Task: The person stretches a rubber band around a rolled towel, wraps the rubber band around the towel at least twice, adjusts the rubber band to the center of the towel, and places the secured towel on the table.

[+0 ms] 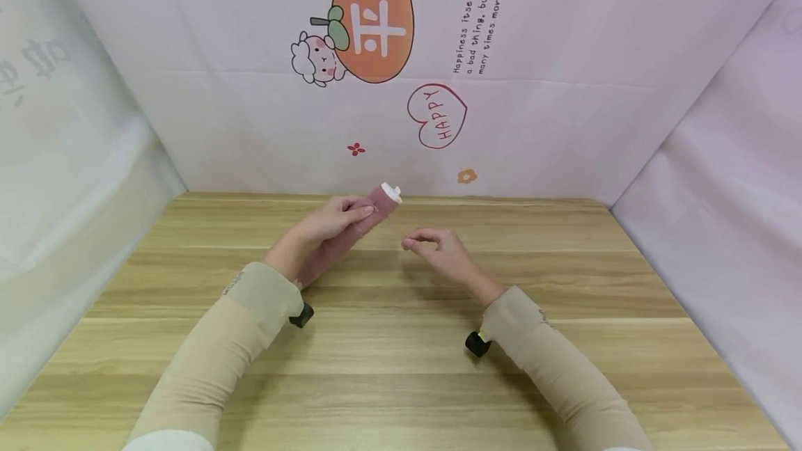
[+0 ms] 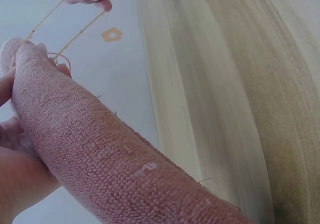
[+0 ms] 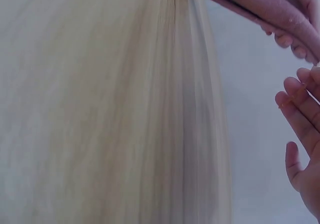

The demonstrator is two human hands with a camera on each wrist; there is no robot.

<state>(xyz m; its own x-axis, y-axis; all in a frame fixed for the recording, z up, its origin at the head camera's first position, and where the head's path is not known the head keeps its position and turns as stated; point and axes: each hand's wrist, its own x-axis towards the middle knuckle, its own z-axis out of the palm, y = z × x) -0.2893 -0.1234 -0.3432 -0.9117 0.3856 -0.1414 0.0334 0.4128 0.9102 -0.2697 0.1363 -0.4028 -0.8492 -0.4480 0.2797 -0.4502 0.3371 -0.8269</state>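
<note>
My left hand (image 1: 332,219) grips a rolled pink towel (image 1: 341,246) near its upper end, where a white part (image 1: 391,192) shows. The roll slants down toward my left wrist, and its looped terry surface fills much of the left wrist view. A thin yellowish rubber band (image 2: 80,33) runs in two taut strands from that end of the towel to the fingers of my right hand (image 1: 441,250). Those fingers are bent around the band in the head view, a short way right of the towel. A reddish loop (image 2: 64,59) shows by the left fingers.
Both hands are above a wood-grain table (image 1: 388,353). Behind it rises a white printed cloth (image 1: 250,124) with cartoon figures and lettering, and more white cloth hangs at both sides. Beige sleeves (image 1: 200,360) cover the forearms, with a small black device (image 1: 478,344) at each wrist.
</note>
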